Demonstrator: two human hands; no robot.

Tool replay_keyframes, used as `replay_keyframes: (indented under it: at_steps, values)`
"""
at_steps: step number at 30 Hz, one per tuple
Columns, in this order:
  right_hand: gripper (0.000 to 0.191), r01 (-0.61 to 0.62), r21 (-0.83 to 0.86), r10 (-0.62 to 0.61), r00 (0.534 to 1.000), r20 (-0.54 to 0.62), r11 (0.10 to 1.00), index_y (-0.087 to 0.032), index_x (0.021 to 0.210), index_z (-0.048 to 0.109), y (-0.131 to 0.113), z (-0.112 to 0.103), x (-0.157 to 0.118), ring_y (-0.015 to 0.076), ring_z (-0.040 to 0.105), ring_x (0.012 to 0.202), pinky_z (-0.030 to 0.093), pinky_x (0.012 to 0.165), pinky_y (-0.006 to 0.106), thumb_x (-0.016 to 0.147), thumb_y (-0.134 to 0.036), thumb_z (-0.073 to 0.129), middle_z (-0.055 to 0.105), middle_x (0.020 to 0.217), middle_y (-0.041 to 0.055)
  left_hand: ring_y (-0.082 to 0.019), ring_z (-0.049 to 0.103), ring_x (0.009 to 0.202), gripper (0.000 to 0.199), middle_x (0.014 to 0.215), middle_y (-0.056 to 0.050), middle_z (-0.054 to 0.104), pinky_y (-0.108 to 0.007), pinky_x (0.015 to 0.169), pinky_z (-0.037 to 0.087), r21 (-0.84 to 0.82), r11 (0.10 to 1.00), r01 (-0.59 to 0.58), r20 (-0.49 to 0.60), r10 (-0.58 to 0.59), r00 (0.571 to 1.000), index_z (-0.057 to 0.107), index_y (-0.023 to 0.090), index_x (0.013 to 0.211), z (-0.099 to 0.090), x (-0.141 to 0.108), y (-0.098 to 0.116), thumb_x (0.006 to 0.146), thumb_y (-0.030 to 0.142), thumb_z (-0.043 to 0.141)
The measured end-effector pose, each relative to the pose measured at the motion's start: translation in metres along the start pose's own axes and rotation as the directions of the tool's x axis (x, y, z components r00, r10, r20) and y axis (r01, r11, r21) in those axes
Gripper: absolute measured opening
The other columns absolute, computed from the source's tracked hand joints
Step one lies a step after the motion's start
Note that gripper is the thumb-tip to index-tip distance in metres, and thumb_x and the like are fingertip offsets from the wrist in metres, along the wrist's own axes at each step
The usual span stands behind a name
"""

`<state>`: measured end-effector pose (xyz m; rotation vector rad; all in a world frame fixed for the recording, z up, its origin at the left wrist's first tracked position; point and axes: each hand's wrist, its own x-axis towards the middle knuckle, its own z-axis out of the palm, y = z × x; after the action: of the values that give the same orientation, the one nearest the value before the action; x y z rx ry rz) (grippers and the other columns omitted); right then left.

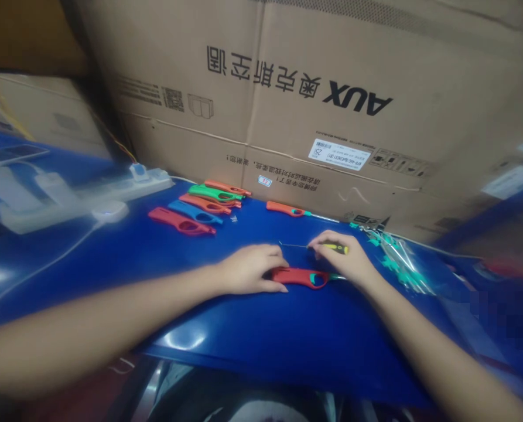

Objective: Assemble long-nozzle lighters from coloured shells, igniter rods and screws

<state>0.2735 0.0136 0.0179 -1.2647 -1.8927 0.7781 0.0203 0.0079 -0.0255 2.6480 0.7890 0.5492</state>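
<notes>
The left hand (255, 269) holds a red lighter (295, 277); the right hand (347, 258) grips a blurry screwdriver (338, 249), I think. Blue table (261, 328) runs from the lighter to the near edge (186, 359).

This looks like a small, improvised workshop, a corner for hand assembly; a blue table (243, 334) serves as the bench; a screwdriver (339, 248) is in use near its middle; coloured plastic casings (186, 209) lie in a row on the far left, with tiny screw-like pieces (233, 218) beside them; green-ended metal rods (402, 264) are heaped to the right; a power strip (156, 180) sits at left; a large AUX cardboard carton (177, 140), its print upside down, stands along the far side.
</notes>
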Motion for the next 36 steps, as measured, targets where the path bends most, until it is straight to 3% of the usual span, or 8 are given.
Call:
replay_keyframes:
  at_steps: [6, 10, 13, 18, 27, 30, 33, 36]
  values:
    - [0.015, -0.083, 0.176, 0.098, 0.992, -0.076, 0.981, -0.018, 0.066, 0.073, -0.002, -0.010, -0.016, 0.0114, 0.058, 0.057, 0.049, 0.054, 0.028, 0.071, -0.032, 0.072, 0.070, 0.091, 0.0061, -0.025, 0.065, 0.102, 0.052, 0.112, -0.008, 0.068, -0.032, 0.087, 0.050, -0.037, 0.997, -0.066, 0.003, 0.066, 0.998, 0.068, 0.020, 0.123, -0.003, -0.001, 0.005, 0.084, 0.054, 0.073]
    - [0.014, -0.117, 0.224, 0.134, 0.989, -0.065, 0.968, -0.017, 0.063, 0.071, -0.004, -0.012, -0.017, 0.0095, 0.053, 0.050, 0.040, 0.046, 0.024, 0.070, -0.028, 0.069, 0.068, 0.077, 0.0036, -0.025, 0.065, 0.103, 0.052, 0.116, -0.009, 0.067, -0.033, 0.089, 0.051, -0.056, 0.991, -0.118, 0.040, 0.120, 0.992, 0.065, 0.019, 0.129, -0.006, -0.003, 0.009, 0.084, 0.042, 0.074]
    - [0.012, -0.109, 0.237, 0.125, 0.991, -0.050, 0.965, -0.017, 0.063, 0.070, -0.004, -0.014, -0.019, 0.0092, 0.051, 0.047, 0.037, 0.044, 0.024, 0.070, -0.024, 0.064, 0.065, 0.072, 0.0022, -0.025, 0.064, 0.106, 0.049, 0.118, -0.009, 0.066, -0.034, 0.093, 0.051, -0.093, 0.987, -0.131, 0.060, 0.136, 0.989, 0.063, 0.019, 0.132, -0.008, -0.004, 0.010, 0.086, 0.034, 0.071]
    - [0.012, -0.069, 0.288, 0.096, 0.992, -0.080, 0.955, -0.017, 0.062, 0.071, -0.003, -0.011, -0.024, 0.0084, 0.051, 0.044, 0.038, 0.043, 0.024, 0.068, -0.019, 0.061, 0.065, 0.070, 0.0011, -0.026, 0.061, 0.113, 0.049, 0.124, -0.011, 0.065, -0.036, 0.099, 0.049, -0.145, 0.982, -0.117, 0.087, 0.131, 0.988, 0.060, 0.021, 0.137, -0.008, -0.005, 0.006, 0.091, 0.038, 0.068]
    - [0.011, -0.030, 0.613, 0.212, 0.951, -0.226, 0.790, -0.017, 0.057, 0.072, -0.003, -0.004, -0.025, 0.0101, 0.052, 0.046, 0.035, 0.037, 0.021, 0.063, -0.015, 0.063, 0.065, 0.065, 0.0023, -0.024, 0.059, 0.111, 0.043, 0.128, -0.009, 0.067, -0.040, 0.099, 0.048, -0.155, 0.986, -0.058, 0.060, 0.068, 0.996, 0.060, 0.023, 0.137, -0.001, -0.005, 0.008, 0.096, 0.038, 0.064]
    - [0.011, 0.004, 0.658, 0.223, 0.939, -0.262, 0.753, -0.016, 0.055, 0.071, -0.005, -0.006, -0.026, 0.0092, 0.050, 0.041, 0.033, 0.035, 0.022, 0.062, -0.014, 0.062, 0.064, 0.063, 0.0020, -0.023, 0.060, 0.113, 0.040, 0.125, -0.008, 0.068, -0.039, 0.101, 0.047, -0.218, 0.976, -0.013, -0.001, 0.013, 1.000, 0.064, 0.024, 0.132, -0.001, -0.004, 0.014, 0.095, 0.038, 0.064]
    - [0.013, 0.048, 0.687, 0.195, 0.943, -0.271, 0.725, -0.016, 0.054, 0.071, -0.007, -0.008, -0.027, 0.0089, 0.049, 0.039, 0.031, 0.034, 0.022, 0.061, -0.013, 0.061, 0.064, 0.065, 0.0022, -0.022, 0.064, 0.105, 0.033, 0.118, -0.008, 0.071, -0.036, 0.095, 0.050, -0.376, 0.919, 0.114, -0.058, -0.146, 0.988, 0.070, 0.022, 0.123, 0.000, -0.003, 0.019, 0.096, 0.038, 0.062]
    - [0.013, 0.075, 0.717, 0.157, 0.955, -0.252, 0.693, -0.017, 0.056, 0.071, -0.008, -0.008, -0.028, 0.0091, 0.050, 0.039, 0.031, 0.035, 0.023, 0.062, -0.012, 0.060, 0.065, 0.067, 0.0025, -0.020, 0.068, 0.092, 0.034, 0.108, -0.009, 0.075, -0.033, 0.084, 0.053, -0.637, 0.712, 0.294, 0.024, -0.363, 0.931, 0.073, 0.019, 0.117, 0.000, -0.001, 0.025, 0.094, 0.041, 0.064]
